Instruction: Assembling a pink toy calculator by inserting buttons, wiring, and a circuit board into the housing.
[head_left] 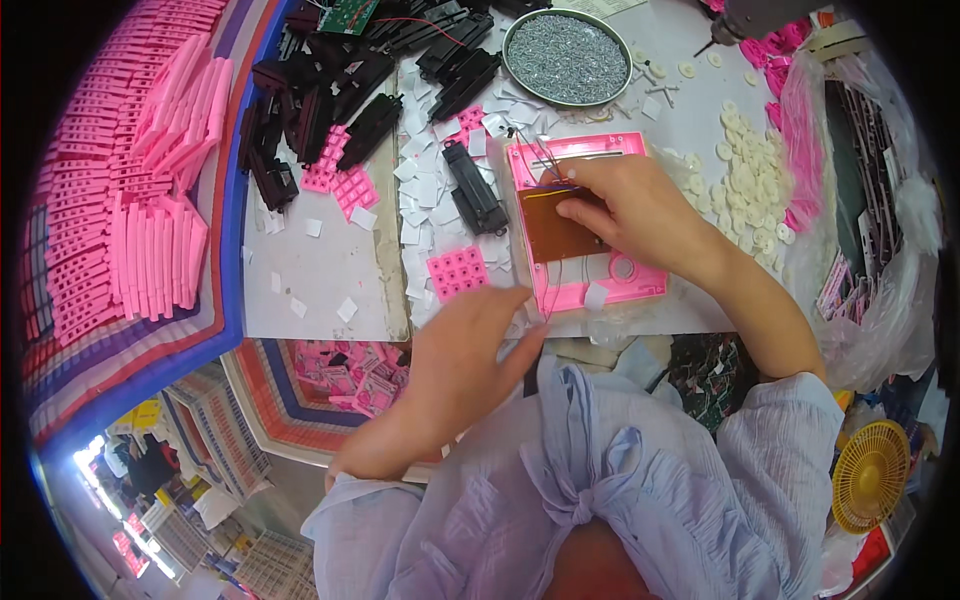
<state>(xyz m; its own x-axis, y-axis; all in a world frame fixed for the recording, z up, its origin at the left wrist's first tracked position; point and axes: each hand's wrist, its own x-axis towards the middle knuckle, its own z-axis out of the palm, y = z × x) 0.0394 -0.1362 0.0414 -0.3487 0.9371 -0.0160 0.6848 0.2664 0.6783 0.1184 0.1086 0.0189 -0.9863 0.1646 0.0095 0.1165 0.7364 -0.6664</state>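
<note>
A shallow pink plastic casing (648, 290) lies in front of me, with a round ring near its lower right corner. Over its opening is a flat brown circuit board (555, 232), tilt unclear, with thin wires running from it. My right hand (625, 200) pinches the board near its upper edge, thumb on its face. Just off the casing's lower left corner, my left hand (465, 350) has thumb and forefinger apart beside a thin wire; its outline is slightly blurred. A rubbery pink keypad (457, 272) and a long black plastic part (473, 188) lie left of the casing.
A round tin of small screws (567, 58) stands beyond the casing. Off-white round pieces (745, 165) are heaped at right; black parts (370, 130) and white paper squares (415, 190) cover the left. A powered driver (750, 25) hangs upper right. Pink parts (155, 255) fill a striped-lined bin.
</note>
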